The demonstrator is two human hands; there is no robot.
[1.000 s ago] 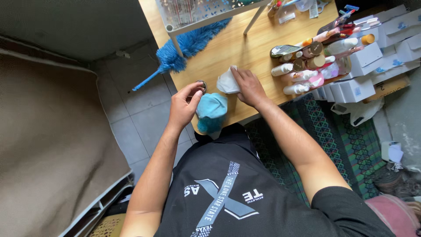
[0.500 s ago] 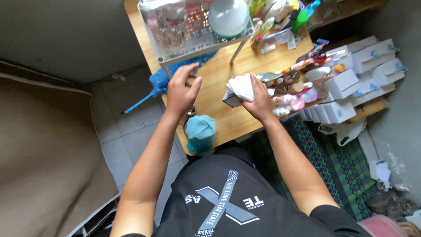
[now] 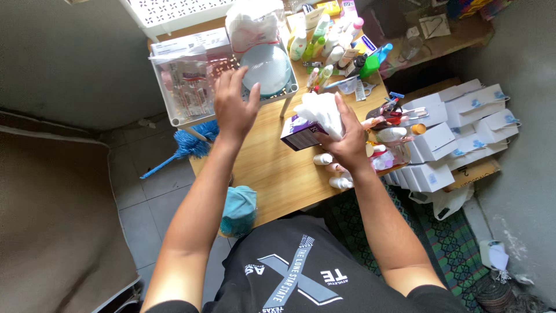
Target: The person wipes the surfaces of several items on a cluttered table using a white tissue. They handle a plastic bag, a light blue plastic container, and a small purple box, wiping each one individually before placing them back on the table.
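Observation:
My right hand (image 3: 347,139) grips a crumpled white cloth (image 3: 319,109) together with a small purple and white box (image 3: 296,134), lifted above the wooden table (image 3: 278,168). My left hand (image 3: 233,104) is raised with its fingers spread and holds nothing. It is at the front edge of a white perforated shelf tray (image 3: 174,119), just left of a round white dome-shaped thing (image 3: 267,69) standing in that tray. A teal cloth (image 3: 238,208) lies bunched at the table's near edge beside my left forearm.
A blue feather duster (image 3: 186,146) sticks out under the tray at the table's left side. Bottles and tubes (image 3: 339,43) crowd the far table, with more small bottles (image 3: 339,174) by my right wrist. Stacked white boxes (image 3: 443,139) stand at the right, above a patterned rug (image 3: 457,243).
My right hand has picked up the box with the cloth and raised both. My left hand left the small round tin near the teal cloth and rose to the tray. The view tilted upward.

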